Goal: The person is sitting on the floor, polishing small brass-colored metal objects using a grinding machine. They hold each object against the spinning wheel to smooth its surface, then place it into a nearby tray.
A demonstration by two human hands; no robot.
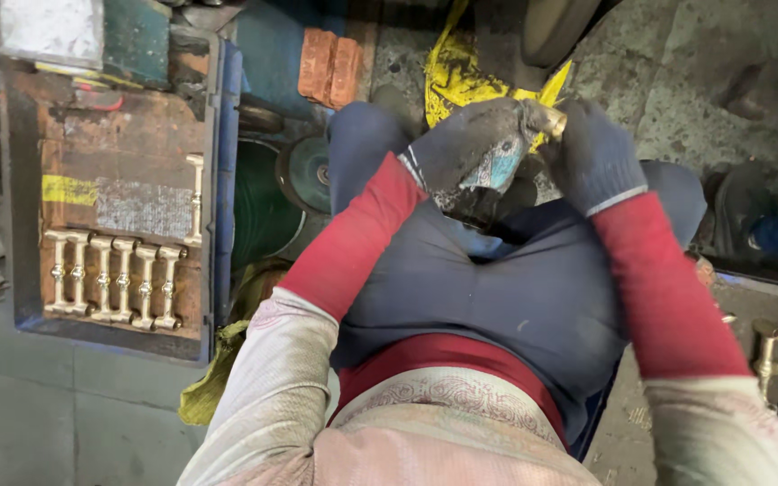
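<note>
Both my hands wear dark grey work gloves and meet above my knees. My left hand (470, 148) grips a worn patch of cloth or abrasive wrapped around a small brass part (551, 121). My right hand (592, 153) closes on the other side of that same brass part, whose shiny end shows between the gloves. Most of the part is hidden by the gloves. I sit with my legs in dark blue trousers (497, 288), red sleeves on both forearms.
A blue tray (222, 180) at left holds a row of several brass fittings (114, 279) plus one upright (194, 198). A grinding disc (308, 171) lies by my knee. Yellow cloth (461, 76) and red bricks (330, 67) lie ahead. Another brass fitting (767, 355) sits at right.
</note>
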